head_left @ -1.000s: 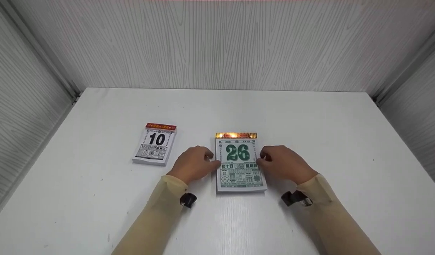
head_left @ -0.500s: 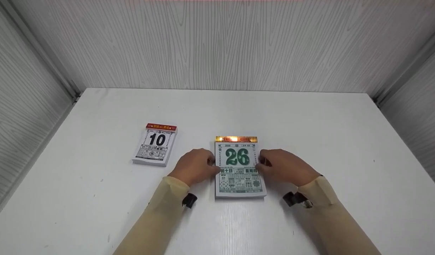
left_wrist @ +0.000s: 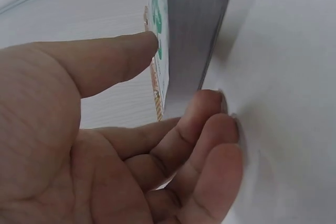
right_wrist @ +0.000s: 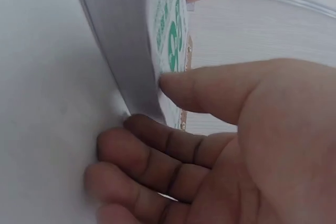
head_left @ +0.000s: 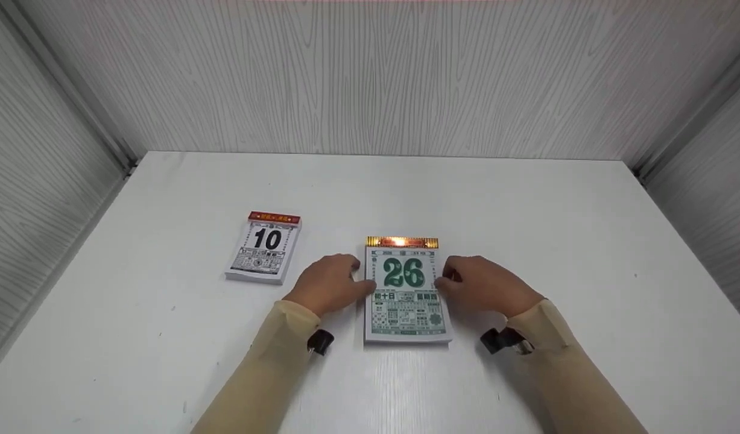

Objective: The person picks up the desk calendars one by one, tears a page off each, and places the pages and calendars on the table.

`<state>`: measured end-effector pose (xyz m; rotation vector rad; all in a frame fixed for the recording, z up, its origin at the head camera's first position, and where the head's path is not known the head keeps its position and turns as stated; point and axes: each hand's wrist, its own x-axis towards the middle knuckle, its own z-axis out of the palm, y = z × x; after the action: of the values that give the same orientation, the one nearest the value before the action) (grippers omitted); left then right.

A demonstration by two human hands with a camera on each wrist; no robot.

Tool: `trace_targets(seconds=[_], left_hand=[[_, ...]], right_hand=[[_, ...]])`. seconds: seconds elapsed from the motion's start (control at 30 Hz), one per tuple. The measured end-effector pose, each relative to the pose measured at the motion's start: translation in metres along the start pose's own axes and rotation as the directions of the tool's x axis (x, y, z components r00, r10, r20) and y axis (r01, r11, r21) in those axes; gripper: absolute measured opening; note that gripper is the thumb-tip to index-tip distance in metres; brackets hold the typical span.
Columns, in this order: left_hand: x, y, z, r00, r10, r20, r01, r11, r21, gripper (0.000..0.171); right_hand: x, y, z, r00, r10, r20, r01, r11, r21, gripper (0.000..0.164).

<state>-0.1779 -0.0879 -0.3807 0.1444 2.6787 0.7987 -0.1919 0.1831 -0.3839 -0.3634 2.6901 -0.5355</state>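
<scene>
A thick tear-off calendar [head_left: 404,310] with a green 26 and a shiny gold-and-red top strip lies on the white table between my hands. My left hand [head_left: 332,284] holds its left side, the thumb tip at the top sheet's edge and the fingers [left_wrist: 205,124] curled low beside the block. From the right side my right hand [head_left: 490,283] holds it the same way. In the right wrist view, the right thumb [right_wrist: 205,87] touches the sheet edge, while the curled fingers [right_wrist: 126,150] rest against the table by the block's corner.
A smaller tear-off calendar [head_left: 264,248] with a black 10 and a red top strip lies to the left, slightly tilted. The white table [head_left: 526,199] meets a grey wood-grain panel [head_left: 382,72] at the back, with similar panels at both sides.
The calendar with the green 26 has slid toward me along the table, and both hands have come a little nearer with it. The smaller calendar has stayed put.
</scene>
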Motion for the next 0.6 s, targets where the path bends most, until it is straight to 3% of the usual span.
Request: trace_targets(seconds=[0.17, 0.6], left_hand=[[0.0002, 0.0004, 0.0014, 0.998, 0.058, -0.016, -0.057, 0.997, 0.043, 0.050], [0.0023, 0.0009, 0.0039, 0.999, 0.035, -0.014, -0.034, 0.997, 0.064, 0.047]], right_hand=[[0.0009, 0.0007, 0.0006, 1.000, -0.009, -0.008, 0.009, 1.000, 0.007, 0.025], [0.0008, -0.0011, 0.0002, 1.000, -0.024, -0.015, 0.024, 1.000, 0.020, 0.026]])
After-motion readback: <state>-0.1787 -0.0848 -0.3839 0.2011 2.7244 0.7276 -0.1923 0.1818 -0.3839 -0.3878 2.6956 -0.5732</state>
